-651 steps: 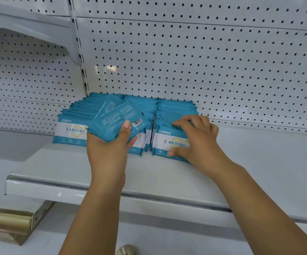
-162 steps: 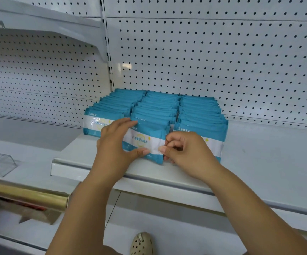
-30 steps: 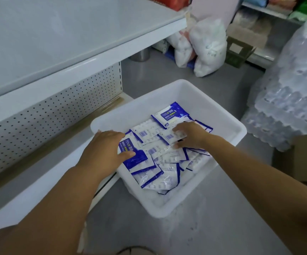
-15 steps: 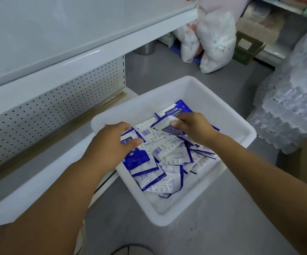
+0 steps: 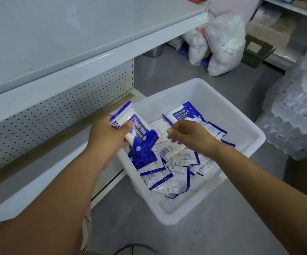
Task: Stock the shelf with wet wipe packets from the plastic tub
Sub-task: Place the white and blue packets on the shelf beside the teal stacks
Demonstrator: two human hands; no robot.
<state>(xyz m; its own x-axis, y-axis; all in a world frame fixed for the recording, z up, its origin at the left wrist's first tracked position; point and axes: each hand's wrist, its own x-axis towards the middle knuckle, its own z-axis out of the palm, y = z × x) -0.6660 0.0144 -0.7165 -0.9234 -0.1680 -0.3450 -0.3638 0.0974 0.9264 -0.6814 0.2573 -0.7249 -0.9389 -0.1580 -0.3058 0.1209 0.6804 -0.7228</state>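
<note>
A white plastic tub (image 5: 215,100) stands on the grey floor beside the shelving. Several blue-and-white wet wipe packets (image 5: 169,176) lie loose in it, one face up at the far side (image 5: 184,113). My left hand (image 5: 108,137) grips a small bunch of packets (image 5: 138,132) lifted above the tub's left rim. My right hand (image 5: 191,138) hovers over the pile in the middle of the tub. Its fingers are blurred and loosely curled, with nothing plainly in them.
A white shelf board (image 5: 75,34) juts out on the left above a perforated back panel (image 5: 57,115) and a low base shelf (image 5: 38,173). Shrink-wrapped bottle packs (image 5: 300,115) stand to the right, with white sacks (image 5: 222,45) and a cardboard box (image 5: 259,50) behind.
My left hand has lifted its packets up off the pile. The packet my right hand picked up half a second ago is no longer in that hand, which has dropped back over the pile.
</note>
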